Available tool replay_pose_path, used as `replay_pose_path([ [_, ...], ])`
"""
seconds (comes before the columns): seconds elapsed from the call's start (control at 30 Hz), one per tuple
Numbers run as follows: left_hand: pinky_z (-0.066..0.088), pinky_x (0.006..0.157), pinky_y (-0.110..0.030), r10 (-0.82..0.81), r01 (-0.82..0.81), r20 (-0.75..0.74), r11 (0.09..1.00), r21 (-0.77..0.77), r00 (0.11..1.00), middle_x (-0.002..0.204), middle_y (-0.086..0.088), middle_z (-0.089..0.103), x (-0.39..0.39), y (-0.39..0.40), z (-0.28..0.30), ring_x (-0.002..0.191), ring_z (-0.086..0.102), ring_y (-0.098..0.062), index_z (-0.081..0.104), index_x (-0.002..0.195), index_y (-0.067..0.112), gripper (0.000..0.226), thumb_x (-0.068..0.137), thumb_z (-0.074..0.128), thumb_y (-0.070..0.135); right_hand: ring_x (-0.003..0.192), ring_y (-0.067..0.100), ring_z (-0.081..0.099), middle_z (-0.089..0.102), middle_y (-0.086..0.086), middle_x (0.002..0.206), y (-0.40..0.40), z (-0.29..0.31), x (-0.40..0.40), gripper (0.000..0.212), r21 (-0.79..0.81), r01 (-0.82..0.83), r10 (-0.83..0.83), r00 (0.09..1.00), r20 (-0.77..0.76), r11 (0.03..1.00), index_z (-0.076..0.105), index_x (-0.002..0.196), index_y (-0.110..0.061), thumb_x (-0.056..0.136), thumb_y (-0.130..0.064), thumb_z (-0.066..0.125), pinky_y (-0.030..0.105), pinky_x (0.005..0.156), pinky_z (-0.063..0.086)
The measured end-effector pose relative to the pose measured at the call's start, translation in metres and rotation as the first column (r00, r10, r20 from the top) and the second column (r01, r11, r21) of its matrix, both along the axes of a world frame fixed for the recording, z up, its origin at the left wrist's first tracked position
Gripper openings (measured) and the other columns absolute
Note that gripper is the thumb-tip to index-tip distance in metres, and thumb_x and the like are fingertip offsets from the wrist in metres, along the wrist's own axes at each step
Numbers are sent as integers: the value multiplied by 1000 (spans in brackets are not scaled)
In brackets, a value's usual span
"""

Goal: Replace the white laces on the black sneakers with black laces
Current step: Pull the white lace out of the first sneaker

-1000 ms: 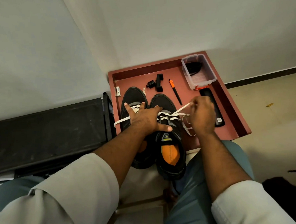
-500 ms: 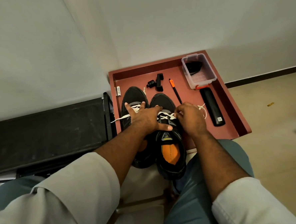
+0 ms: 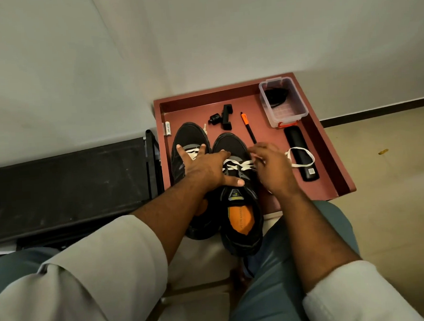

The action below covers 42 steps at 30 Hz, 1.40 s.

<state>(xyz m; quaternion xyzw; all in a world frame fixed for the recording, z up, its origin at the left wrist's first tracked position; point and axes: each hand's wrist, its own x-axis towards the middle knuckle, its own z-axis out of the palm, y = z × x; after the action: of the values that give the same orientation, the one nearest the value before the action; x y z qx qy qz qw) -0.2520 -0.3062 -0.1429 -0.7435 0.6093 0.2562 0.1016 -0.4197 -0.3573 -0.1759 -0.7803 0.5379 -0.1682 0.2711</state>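
Note:
Two black sneakers stand side by side, toes away from me, on a reddish-brown tray [image 3: 341, 177]. The left sneaker [image 3: 188, 134] and the right sneaker [image 3: 237, 220], which has an orange insole, both carry white laces. My left hand [image 3: 206, 169] lies flat and spread across the two shoes, pressing them down. My right hand [image 3: 272, 167] sits at the right shoe's eyelets, fingers pinched on its white lace [image 3: 238, 167]. A loose loop of that lace [image 3: 302, 157] trails right over a black case. Black laces [image 3: 275, 95] lie coiled in a clear box.
On the tray lie a clear plastic box [image 3: 283, 105], a long black case [image 3: 298, 140], an orange-tipped black pen [image 3: 248, 128], a small black clamp [image 3: 225, 117] and a white battery [image 3: 168, 128]. A black bench [image 3: 66, 189] runs along the left. White wall behind.
My right hand pulled the lace out to the right, then came back to the right shoe's eyelets. The freed lace now droops in a loop over the black case. My left hand stayed put.

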Motion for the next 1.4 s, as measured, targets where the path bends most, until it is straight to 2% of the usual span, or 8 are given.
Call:
replay_pose_path([
  [0.2, -24, 97, -76, -6, 6, -3, 1000, 4, 1000, 160, 1, 28, 0, 0, 0, 151, 1, -32, 25, 151, 38, 97, 70, 55, 82, 90, 23, 62, 68, 3, 95, -3, -3, 9, 13, 15, -39, 40, 994, -101, 999, 74, 96, -15, 91, -13, 63, 39, 83, 52],
  [0.3, -24, 97, -75, -9, 9, -11, 1000, 3, 1000, 160, 1, 27, 1, 0, 0, 151, 1, -32, 25, 151, 38, 97, 70, 56, 81, 92, 17, 59, 64, 4, 106, -5, 6, -1, 15, -70, 278, -272, 958, 85, 958, 67, 105, -11, 95, -11, 57, 28, 78, 53],
  [0.4, -25, 96, -75, -11, 11, -6, 1000, -3, 1000, 160, 0, 29, 2, 1, 1, 151, 2, -31, 25, 151, 38, 97, 71, 56, 81, 98, 15, 55, 57, 5, 115, -22, 21, -37, 18, 44, 719, -678, 631, 376, 694, 61, 113, -6, 99, -9, 49, 4, 71, 39],
  [0.47, -25, 97, -74, -11, 11, -12, 1000, 0, 1000, 159, 0, 29, 2, 1, 0, 151, 2, -31, 25, 151, 37, 97, 70, 56, 81, 102, 18, 59, 60, 8, 118, -31, 23, -60, 18, 117, 802, -761, 493, 422, 585, 63, 112, -8, 98, -10, 51, 12, 79, 43],
  [0.73, -10, 108, -73, 236, -278, -205, 938, -208, 950, 127, 12, 63, 3, 0, 2, 137, 42, -19, 62, 118, 37, 27, 94, 57, 46, 100, 11, 58, 58, 5, 124, 9, 27, -8, 35, 173, 286, -318, 928, 194, 942, 61, 127, -15, 92, -18, 64, 24, 81, 51],
  [0.87, -3, 112, -69, 301, -335, -153, 890, -309, 941, 106, 14, 69, -5, 1, -6, 120, 54, -14, 69, 98, 35, 8, 91, 65, 36, 76, 14, 62, 65, -2, 82, 25, 17, 13, 13, 309, 62, -110, 984, 140, 949, 68, 88, -17, 82, -26, 75, 31, 67, 51],
  [1.13, 9, 114, -55, 373, -399, -156, 771, -497, 915, 100, 9, 65, -3, 4, -2, 108, 56, -15, 67, 94, 28, 10, 93, 60, 21, 79, 17, 64, 68, -3, 85, 25, 17, 14, 18, 242, 48, -57, 998, 30, 969, 71, 93, -21, 76, -21, 75, 37, 74, 56],
  [1.4, 27, 96, -42, 742, -867, -541, 110, -485, 397, 106, 3, 64, 99, 1, 40, 103, 59, -22, 60, 98, 24, 6, 93, 58, 23, 80, 13, 64, 69, -5, 85, 24, 17, 12, 22, 255, 30, -47, 997, 62, 967, 73, 99, -19, 78, -18, 76, 27, 74, 53],
])
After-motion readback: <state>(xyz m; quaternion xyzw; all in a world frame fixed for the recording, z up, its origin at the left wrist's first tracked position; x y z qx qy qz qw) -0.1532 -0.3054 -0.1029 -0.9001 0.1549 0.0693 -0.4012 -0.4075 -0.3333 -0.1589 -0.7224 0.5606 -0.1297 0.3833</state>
